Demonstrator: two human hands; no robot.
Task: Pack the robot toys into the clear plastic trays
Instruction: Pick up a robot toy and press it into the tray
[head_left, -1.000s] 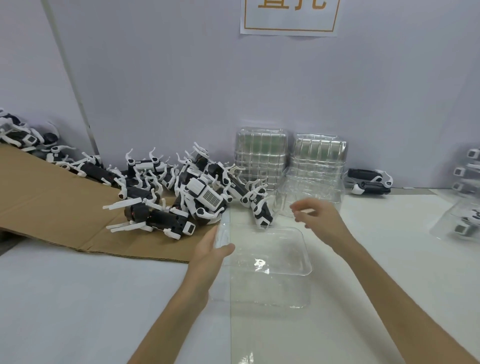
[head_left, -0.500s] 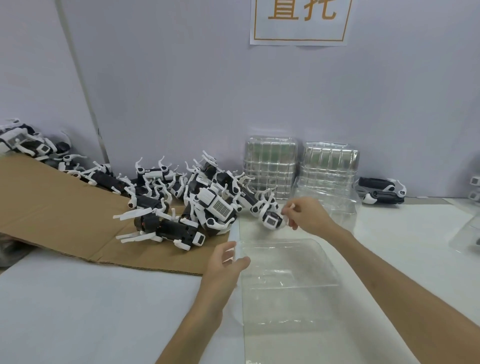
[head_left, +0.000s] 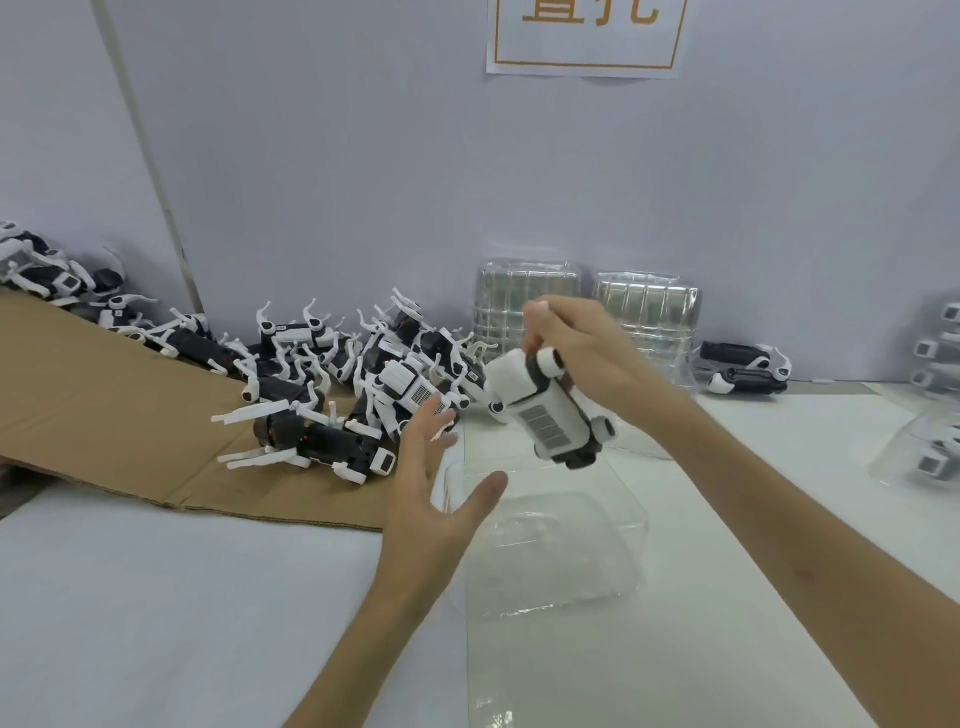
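Above the clear plastic tray (head_left: 571, 551) on the white table (head_left: 156, 597), a tilted white-and-black robot toy (head_left: 545, 410) is being gripped by the curled fingers of the right hand (head_left: 587, 358). The left hand (head_left: 431, 488) is being held with fingers straight and spread at the tray's left rim, gripping nothing. The heap of robot toys (head_left: 332, 384) is being kept on the cardboard sheet (head_left: 104, 415).

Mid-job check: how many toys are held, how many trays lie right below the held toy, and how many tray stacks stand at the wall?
Robot toy in the right hand: 1
Clear tray below it: 1
Tray stacks at the wall: 2
Total: 4
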